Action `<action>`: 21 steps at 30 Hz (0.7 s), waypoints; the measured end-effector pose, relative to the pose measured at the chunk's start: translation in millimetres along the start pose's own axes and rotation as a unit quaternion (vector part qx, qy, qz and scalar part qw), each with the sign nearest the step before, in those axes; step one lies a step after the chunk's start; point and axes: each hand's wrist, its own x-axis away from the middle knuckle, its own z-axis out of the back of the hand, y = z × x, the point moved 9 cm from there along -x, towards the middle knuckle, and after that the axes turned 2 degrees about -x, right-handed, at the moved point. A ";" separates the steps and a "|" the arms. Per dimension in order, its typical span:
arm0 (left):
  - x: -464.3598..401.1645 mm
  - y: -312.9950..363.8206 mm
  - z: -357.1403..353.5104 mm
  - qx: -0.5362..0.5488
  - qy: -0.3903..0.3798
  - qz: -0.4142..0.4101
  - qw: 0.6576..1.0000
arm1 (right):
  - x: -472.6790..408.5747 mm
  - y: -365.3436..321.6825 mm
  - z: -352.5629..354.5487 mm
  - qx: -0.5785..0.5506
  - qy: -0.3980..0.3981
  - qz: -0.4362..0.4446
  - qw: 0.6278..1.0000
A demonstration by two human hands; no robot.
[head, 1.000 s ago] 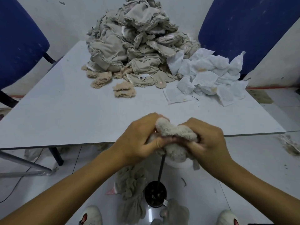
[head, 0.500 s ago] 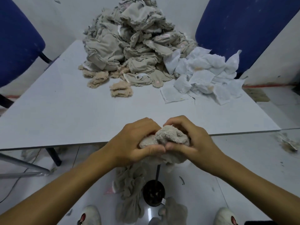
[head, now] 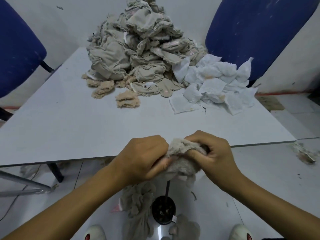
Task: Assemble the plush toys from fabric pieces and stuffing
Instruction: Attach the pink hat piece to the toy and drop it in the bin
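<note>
Both hands work one plush piece [head: 181, 153] at the 6 o'clock edge of the counter [head: 69, 129], held in the air just off that edge. The left hand [head: 143, 158] grasps the piece from the left, fingers curled into the pile fabric. The right hand [head: 213, 153] grasps it from the right, thumb and fingers pinched into the top fold. The piece is bunched between the two hands; whether it is being turned right side out or filled cannot be told, since the opening is hidden. A thin dark rod [head: 167, 187] stands below the piece, rising from a round dark base [head: 163, 211] on the floor; it appears to be a turning or stuffing aid.

Status, as a judgement: the task is at an early stage.

- Pending stock: a large heap of beige fabric shells [head: 138, 49] at 12 o'clock on the counter, seams outward, apparently unprocessed.
- Pending inserts: a spread of white pouches [head: 213, 80] at 1 o'clock, just beside the heap, probably filling packets.
- Loose items: small tan fuzzy pieces [head: 127, 99] at 11 to 12 o'clock, in front of the heap.
- Processed or set aside: a few limp grey-beige pieces [head: 138, 201] on the floor at 6 o'clock, between the shoes [head: 94, 232].

No fully stuffed toy is visible. The heap outweighs the floor pieces by far, so most of the work remains.
</note>
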 end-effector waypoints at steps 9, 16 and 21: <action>5.5 -6.3 -1.7 0.042 0.016 0.009 0.999 | -4.8 -22.0 -0.1 0.044 0.028 0.046 0.998; 9.2 -6.4 -9.1 0.033 -0.018 -0.031 0.999 | -9.2 -9.7 -19.0 0.071 -0.083 0.001 0.994; 3.4 -18.1 -7.8 0.083 -0.033 0.050 0.995 | -3.2 25.1 -17.7 0.018 -0.202 -0.146 0.968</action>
